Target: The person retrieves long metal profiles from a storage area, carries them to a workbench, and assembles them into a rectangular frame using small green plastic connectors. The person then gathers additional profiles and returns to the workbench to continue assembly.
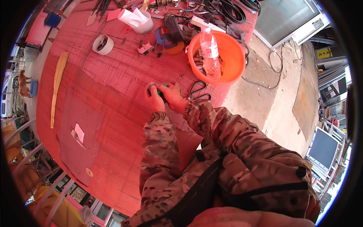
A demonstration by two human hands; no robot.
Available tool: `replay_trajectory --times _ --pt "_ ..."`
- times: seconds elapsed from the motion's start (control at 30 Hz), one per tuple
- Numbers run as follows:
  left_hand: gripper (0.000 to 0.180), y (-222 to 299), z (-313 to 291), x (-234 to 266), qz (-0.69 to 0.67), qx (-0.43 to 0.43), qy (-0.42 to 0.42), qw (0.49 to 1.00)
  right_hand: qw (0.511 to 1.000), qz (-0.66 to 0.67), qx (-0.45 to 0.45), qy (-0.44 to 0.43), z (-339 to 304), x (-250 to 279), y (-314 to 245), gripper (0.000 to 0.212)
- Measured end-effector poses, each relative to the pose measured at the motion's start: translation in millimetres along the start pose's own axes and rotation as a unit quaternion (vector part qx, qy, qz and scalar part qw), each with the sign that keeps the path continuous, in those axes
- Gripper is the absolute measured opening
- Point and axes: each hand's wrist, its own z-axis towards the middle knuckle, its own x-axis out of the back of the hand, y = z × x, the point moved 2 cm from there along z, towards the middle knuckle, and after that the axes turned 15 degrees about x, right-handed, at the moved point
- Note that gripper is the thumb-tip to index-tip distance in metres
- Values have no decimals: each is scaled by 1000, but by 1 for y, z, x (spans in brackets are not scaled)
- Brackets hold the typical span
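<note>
Near the middle of the red tabletop (pixel 117 125), my two hands meet over a small green and dark object (pixel 165 86). Fingers cover most of it, so its kind cannot be made out. My left hand (pixel 155 100) is closed, its thumb and fingers pinched at the object's left side. From the right, my right hand (pixel 174 97) is closed round the green part. Just beyond that wrist lies a pair of scissors (pixel 198 90) with black handles.
An orange basin (pixel 236 56) holding a clear plastic bottle (pixel 210 56) stands by the right edge. Farther back are a white tub (pixel 107 47), a blue and black tool (pixel 166 36) and tangled cables (pixel 230 11). A long tan strip (pixel 57 89) lies left.
</note>
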Motion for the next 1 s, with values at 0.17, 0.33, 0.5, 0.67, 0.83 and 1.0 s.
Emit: replay_trajectory --times 0.17,0.33,0.5,0.67,0.83,1.0 --pt "45 35 30 -62 167 -61 -58 982 999 -13 13 -41 49 27 -55 34" --pt "46 45 -2 36 295 -47 11 954 992 -70 65 -83 39 49 -71 61" --pt "46 24 -79 150 487 -16 171 856 965 -213 86 -126 -17 86 -75 47" --pt "51 -18 -139 182 664 -191 249 678 957 -268 88 -63 -75 142 -69 29" --pt "31 -46 -135 203 599 -140 187 766 952 -304 21 -11 -133 180 -63 24" --pt "27 -45 -99 160 520 -108 145 835 960 -279 12 -8 -176 201 -61 23"
